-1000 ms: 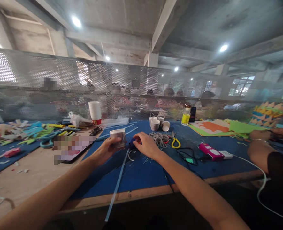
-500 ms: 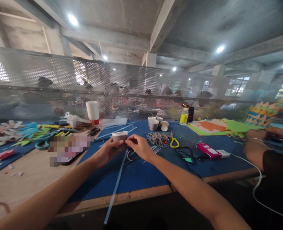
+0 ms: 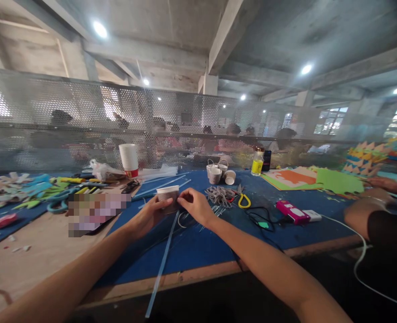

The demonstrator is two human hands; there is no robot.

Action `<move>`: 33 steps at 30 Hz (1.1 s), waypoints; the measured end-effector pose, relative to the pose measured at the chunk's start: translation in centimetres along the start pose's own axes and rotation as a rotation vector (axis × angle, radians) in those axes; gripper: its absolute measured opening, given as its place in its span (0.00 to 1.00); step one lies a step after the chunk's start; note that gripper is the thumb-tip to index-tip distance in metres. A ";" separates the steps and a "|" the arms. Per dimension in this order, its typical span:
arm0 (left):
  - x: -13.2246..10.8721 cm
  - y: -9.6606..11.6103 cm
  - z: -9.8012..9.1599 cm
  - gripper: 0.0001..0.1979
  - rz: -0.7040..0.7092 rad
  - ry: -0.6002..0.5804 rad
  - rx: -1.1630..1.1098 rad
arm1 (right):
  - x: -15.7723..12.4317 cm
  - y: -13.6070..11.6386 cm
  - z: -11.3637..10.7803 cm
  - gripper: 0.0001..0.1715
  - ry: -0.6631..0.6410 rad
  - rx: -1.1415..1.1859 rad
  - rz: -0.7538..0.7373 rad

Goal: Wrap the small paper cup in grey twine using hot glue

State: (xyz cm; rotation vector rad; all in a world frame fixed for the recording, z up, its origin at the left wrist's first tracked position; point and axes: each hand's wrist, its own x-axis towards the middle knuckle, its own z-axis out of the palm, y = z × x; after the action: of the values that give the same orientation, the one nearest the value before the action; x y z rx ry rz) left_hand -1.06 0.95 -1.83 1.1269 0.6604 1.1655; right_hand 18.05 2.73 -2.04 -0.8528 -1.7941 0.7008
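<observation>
A small paper cup [image 3: 168, 194] with a white rim and a grey-brown wrapped side is in my left hand [image 3: 153, 211], its fingers closed around the left side and thumb across the front. My right hand [image 3: 196, 205] pinches at the cup's right side, fingertips pressed together; whatever lies between them is too small to make out. A loop of thin cord [image 3: 183, 220] hangs just beneath my right fingers. Below the cup, a long translucent strip [image 3: 163, 269] runs down past the table's front edge.
Right of my hands lie a tangle of grey cord [image 3: 220, 195], yellow-handled scissors [image 3: 244, 201] and a pink box [image 3: 292, 211]. Behind stand several small cups [image 3: 214, 174] and a bottle [image 3: 257, 163]. A phone [image 3: 99, 213] lies left. Another person's arm [image 3: 363, 213] rests far right.
The cup has turned or tipped slightly in my left hand, showing more of its wrapped side. My right hand stays pinched beside it. The other person's hand at right has shifted.
</observation>
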 end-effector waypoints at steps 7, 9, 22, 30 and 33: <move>-0.4 0.5 0.8 0.16 -0.016 0.013 -0.015 | -0.4 -0.8 0.0 0.07 -0.043 0.019 -0.025; -0.5 0.7 1.0 0.14 -0.017 0.027 -0.022 | -0.5 -0.9 0.0 0.07 -0.049 0.004 -0.052; -0.5 1.1 0.5 0.08 -0.002 0.062 -0.073 | -1.4 -0.8 0.1 0.16 -0.103 -0.319 -0.447; -0.5 1.1 0.3 0.08 -0.022 0.080 -0.084 | -1.6 -1.1 0.1 0.17 -0.158 -0.394 -0.514; -0.5 1.0 0.2 0.08 -0.015 0.077 -0.064 | -1.7 -1.3 0.0 0.16 -0.161 -0.427 -0.532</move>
State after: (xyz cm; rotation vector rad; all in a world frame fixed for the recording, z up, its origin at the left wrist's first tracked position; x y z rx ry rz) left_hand -1.44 0.40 -0.91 1.0254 0.6846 1.2146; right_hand 18.15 0.64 -1.97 -0.5497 -2.2343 0.0386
